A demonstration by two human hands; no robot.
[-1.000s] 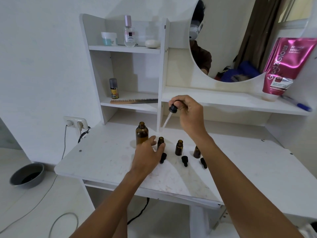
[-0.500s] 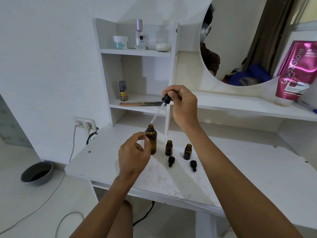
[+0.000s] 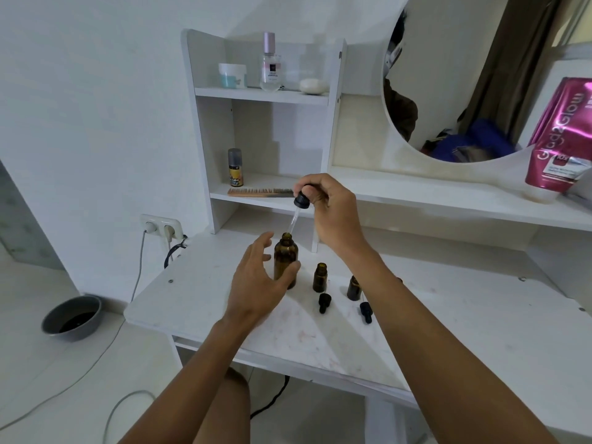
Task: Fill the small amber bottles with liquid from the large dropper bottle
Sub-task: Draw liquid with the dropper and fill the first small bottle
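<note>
Right hand (image 3: 333, 213) pinches dropper (image 3: 297, 210) over large bottle (image 3: 285, 256); left hand (image 3: 256, 283) maybe touching.

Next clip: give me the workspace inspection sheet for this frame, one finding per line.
Surface: white vanity table, scuffed and stained.
Job's things: large amber bottle open; two small amber bottles open, dropper caps lying before them.
Clutter: comb, spray can, jar, clear bottle and pink tube on shelves.
Hands: right hand pinches dropper, tip at large bottle's mouth; left hand open beside that bottle.
Cables: two plugs in wall socket, grey cable to floor; black cable under table.
Surroundings: mirror; grey bowl on floor.
</note>
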